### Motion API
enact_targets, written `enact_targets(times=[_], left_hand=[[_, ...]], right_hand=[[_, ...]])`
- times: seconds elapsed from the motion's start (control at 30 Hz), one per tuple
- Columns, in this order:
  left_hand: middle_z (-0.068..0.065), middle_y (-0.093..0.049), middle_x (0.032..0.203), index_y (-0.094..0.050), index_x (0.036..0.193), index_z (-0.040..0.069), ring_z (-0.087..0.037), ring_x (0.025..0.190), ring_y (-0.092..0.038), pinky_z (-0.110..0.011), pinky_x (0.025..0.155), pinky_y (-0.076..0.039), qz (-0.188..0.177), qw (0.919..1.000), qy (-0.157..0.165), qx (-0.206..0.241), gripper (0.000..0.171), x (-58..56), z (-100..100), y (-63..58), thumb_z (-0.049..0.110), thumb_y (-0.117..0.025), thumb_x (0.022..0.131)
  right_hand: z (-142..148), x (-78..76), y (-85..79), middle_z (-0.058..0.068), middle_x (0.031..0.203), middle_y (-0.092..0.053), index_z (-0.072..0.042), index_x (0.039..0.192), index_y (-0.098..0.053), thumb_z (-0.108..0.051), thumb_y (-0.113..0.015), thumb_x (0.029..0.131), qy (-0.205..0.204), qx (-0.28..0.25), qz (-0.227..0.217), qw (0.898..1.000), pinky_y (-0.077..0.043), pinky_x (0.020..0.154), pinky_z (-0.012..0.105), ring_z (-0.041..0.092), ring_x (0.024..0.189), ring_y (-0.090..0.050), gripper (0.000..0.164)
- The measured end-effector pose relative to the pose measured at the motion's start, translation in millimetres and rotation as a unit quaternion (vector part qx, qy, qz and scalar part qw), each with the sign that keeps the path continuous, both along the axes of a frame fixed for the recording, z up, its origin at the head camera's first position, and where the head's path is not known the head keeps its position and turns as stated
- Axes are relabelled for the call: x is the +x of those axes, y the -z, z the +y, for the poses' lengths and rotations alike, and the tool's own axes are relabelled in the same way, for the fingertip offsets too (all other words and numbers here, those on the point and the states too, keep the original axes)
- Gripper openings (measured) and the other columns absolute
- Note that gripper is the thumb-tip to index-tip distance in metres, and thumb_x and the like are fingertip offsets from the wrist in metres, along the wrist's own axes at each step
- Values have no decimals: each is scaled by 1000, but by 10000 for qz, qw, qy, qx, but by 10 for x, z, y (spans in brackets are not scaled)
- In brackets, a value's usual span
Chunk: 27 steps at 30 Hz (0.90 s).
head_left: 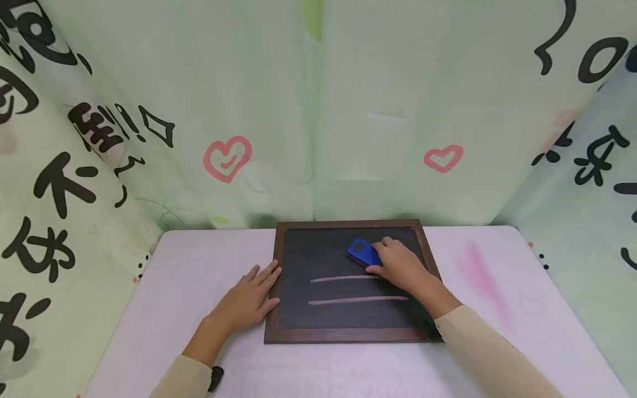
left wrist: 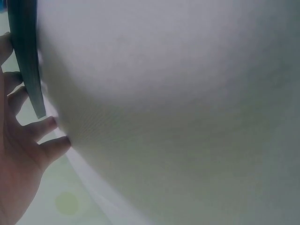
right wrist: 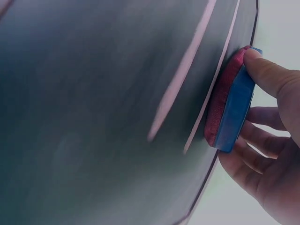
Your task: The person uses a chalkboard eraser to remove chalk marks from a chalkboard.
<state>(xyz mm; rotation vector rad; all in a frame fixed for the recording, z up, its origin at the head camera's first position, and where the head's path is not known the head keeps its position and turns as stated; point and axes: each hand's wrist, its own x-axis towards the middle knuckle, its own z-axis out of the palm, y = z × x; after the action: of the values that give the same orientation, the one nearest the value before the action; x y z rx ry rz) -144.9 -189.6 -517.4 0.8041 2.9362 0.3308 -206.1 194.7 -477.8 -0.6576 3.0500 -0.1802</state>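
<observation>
On framed slate chalkboard, felt-faced blue eraser

We are looking at a white table with rounded far corners, a pink smear staining its right part. Pale green cloth is hanging behind it and along both sides, printed with black characters and two pink hearts. Soft, even light is falling over everything.
</observation>
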Motion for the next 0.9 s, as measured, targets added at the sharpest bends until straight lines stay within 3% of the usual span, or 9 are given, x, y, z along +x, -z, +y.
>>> enact_targets(times=[0.23, 0.57, 0.9], left_hand=[[-6, -26, 172, -31, 164, 13, -48, 150, -35, -64, 116, -38, 92, 9999, -10, -41, 69, 4, -20, 21, 47, -50, 107], [-7, -30, 170, -35, 162, 10, -50, 148, -37, -66, 113, -41, 176, 9998, 13, 101, 67, 5, 7, -36, 44, -53, 107], [-7, -29, 171, -35, 162, 10, -50, 148, -37, -66, 111, -42, 55, 9999, -60, 64, 68, 29, 22, -55, 44, -53, 106]], right_hand=[[-388, -118, 11, 24, 122, -65, 7, 135, -63, -42, -75, 94, -254, 196, -54, 9995, -59, 93, 48, 36, 108, -65, 65], [-935, -309, -25, 20, 128, -62, 2, 143, -58, -44, -70, 98, -422, 461, -391, 9973, -56, 97, 44, 33, 114, -62, 65], [-1291, -324, -1, 17, 137, -59, -4, 148, -55, -39, -70, 99, -875, 622, -353, 9936, -56, 101, 43, 33, 122, -60, 62]])
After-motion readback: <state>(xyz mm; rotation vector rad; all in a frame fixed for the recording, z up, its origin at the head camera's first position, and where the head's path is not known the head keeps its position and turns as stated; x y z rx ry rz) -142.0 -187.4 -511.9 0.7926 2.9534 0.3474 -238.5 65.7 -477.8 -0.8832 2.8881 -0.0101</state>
